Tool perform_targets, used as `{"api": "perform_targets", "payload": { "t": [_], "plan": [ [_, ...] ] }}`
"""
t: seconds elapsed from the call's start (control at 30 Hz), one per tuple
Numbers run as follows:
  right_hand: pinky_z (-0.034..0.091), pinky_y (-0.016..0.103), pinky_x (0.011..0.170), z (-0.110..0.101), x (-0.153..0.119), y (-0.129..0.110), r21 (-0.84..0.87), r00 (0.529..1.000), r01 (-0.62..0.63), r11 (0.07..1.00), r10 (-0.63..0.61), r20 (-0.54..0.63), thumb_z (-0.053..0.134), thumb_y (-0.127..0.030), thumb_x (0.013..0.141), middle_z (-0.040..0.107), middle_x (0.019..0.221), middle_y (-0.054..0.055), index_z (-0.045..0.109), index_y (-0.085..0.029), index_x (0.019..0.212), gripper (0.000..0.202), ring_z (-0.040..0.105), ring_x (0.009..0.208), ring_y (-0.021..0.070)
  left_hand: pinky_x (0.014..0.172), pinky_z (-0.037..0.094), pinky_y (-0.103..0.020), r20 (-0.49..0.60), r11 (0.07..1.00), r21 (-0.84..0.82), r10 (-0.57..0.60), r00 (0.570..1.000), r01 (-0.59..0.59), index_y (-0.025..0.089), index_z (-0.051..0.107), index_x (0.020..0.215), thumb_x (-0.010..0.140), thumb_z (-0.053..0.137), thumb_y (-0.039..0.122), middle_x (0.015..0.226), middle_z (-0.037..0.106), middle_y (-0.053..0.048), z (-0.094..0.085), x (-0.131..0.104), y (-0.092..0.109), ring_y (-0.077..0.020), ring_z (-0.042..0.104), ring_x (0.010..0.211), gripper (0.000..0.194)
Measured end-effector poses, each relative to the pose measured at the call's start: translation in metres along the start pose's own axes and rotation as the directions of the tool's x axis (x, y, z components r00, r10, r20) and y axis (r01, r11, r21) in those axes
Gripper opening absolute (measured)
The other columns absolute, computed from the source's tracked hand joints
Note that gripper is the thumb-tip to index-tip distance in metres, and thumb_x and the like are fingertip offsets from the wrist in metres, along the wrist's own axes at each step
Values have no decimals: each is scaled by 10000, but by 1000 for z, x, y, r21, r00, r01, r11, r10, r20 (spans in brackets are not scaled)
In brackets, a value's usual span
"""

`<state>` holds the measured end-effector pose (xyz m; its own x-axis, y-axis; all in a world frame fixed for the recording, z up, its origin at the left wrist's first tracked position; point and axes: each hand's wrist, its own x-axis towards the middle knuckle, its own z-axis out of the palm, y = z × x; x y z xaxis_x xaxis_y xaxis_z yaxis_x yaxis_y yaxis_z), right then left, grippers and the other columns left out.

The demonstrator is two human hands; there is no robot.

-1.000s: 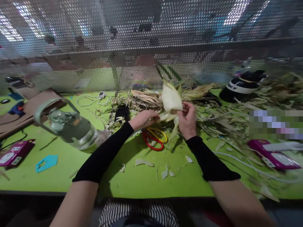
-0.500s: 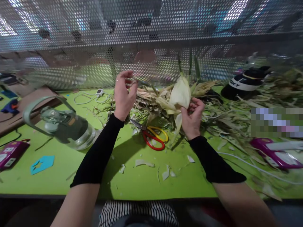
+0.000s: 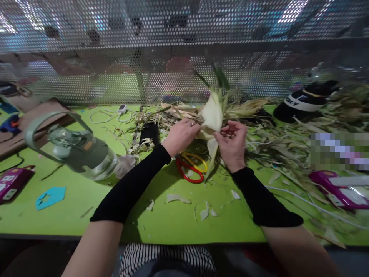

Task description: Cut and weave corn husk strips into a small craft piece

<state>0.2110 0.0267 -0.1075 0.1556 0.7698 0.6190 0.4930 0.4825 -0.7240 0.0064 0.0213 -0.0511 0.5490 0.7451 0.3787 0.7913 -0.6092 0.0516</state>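
A pale corn husk (image 3: pixel 212 115) with green leaf tips stands upright in front of me, its lower strip hanging down. My right hand (image 3: pixel 232 144) pinches its lower right side between thumb and fingers. My left hand (image 3: pixel 183 134), a ring on one finger, has its fingertips closed at the husk's left edge. Just below the hands lie scissors (image 3: pixel 190 170) with one red and one yellow handle loop; their blades are hidden behind my left hand. Dry husk pieces (image 3: pixel 178 109) are heaped behind.
A green-lidded water bottle (image 3: pixel 83 148) stands left, near a blue paper cutout (image 3: pixel 50 198) and a purple power strip (image 3: pixel 14 184). A black bottle (image 3: pixel 302 100) and a husk pile (image 3: pixel 291 157) are on the right. A perforated metal screen (image 3: pixel 161 73) borders the back.
My left hand has come down and right from the air to the husk's left edge, covering the scissors' blades. The husk has shifted slightly left and its green tips lean left.
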Motion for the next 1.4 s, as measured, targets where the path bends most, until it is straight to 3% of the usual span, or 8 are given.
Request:
{"api": "perform_targets", "payload": {
  "t": [0.17, 0.33, 0.5, 0.77, 0.93, 1.03, 1.23, 1.4],
  "plan": [
    [612, 445, 867, -3, -1, -1, -19, 993, -45, 999, 47, 109, 622, -395, 884, 670, 1092, 105, 584, -233, 1134, 300, 677, 1015, 261, 975, 466, -338, 61, 987, -55, -150, 987, 153, 145, 675, 1124, 1045, 431, 197, 1060, 729, -135, 7, -4, -10, -252, 635, 1077, 261],
    [583, 471, 926, -11, 0, -9, -172, 955, 145, 974, -93, 280, 610, -295, 855, 674, 1138, 132, 638, -216, 1077, 237, 668, 1031, 277, 941, 488, -340, 9, 968, -85, -237, 971, 237, 160, 648, 1140, 1025, 446, 175, 1168, 696, -146, 9, -7, -3, -265, 616, 1141, 233],
    [583, 476, 955, -7, 0, -6, -118, 962, 90, 989, -55, 269, 629, -344, 863, 666, 1149, 126, 623, -211, 1111, 282, 673, 1055, 274, 841, 515, -336, 119, 947, -250, -177, 977, 202, 143, 611, 1140, 999, 579, 464, 1114, 717, -140, 15, -10, 26, -270, 670, 1032, 352],
    [484, 565, 1100, -7, -4, -12, -203, 937, 279, 938, -220, 272, 718, -395, 863, 649, 1354, 173, 601, -214, 1272, 462, 602, 1275, 352, 887, 511, -346, 236, 879, -388, -194, 952, 276, 162, 612, 976, 974, 396, 136, 1011, 725, -120, 9, -3, 7, -228, 669, 943, 218],
    [277, 637, 1217, -15, -2, -27, -433, 921, 332, 838, -190, 340, 791, -462, 822, 593, 1482, 188, 498, -220, 1469, 751, 486, 1412, 425, 921, 545, -329, 235, 471, -852, -44, 971, 228, 175, 577, 957, 940, 411, 159, 1011, 689, -70, 6, -3, -8, -161, 642, 924, 168],
    [298, 656, 1160, -23, 3, -33, -548, 907, 338, 765, -109, 407, 739, -396, 854, 684, 1332, 198, 555, -179, 1407, 622, 597, 1261, 427, 951, 544, -324, 271, 287, -920, -29, 962, 268, 171, 571, 996, 957, 385, 189, 1018, 693, -73, 9, -3, -11, -133, 659, 882, 191],
    [435, 513, 957, -28, 5, -46, -717, 835, 432, 547, 57, 547, 587, -70, 797, 768, 1016, 199, 651, -127, 1134, 348, 705, 1002, 375, 800, 485, -324, 224, 849, -489, -97, 970, 198, 168, 612, 848, 945, 560, 349, 840, 675, -59, -2, -5, -1, -195, 637, 828, 212],
    [440, 486, 908, -16, -5, -58, -733, 788, 485, 477, 125, 603, 623, -254, 851, 775, 918, 239, 621, -107, 1105, 293, 730, 892, 379, 731, 454, -307, 285, 970, -115, -174, 942, 214, 161, 683, 1013, 1060, 415, 376, 944, 742, -108, 1, -7, 16, -226, 698, 881, 347]
  ]
}}
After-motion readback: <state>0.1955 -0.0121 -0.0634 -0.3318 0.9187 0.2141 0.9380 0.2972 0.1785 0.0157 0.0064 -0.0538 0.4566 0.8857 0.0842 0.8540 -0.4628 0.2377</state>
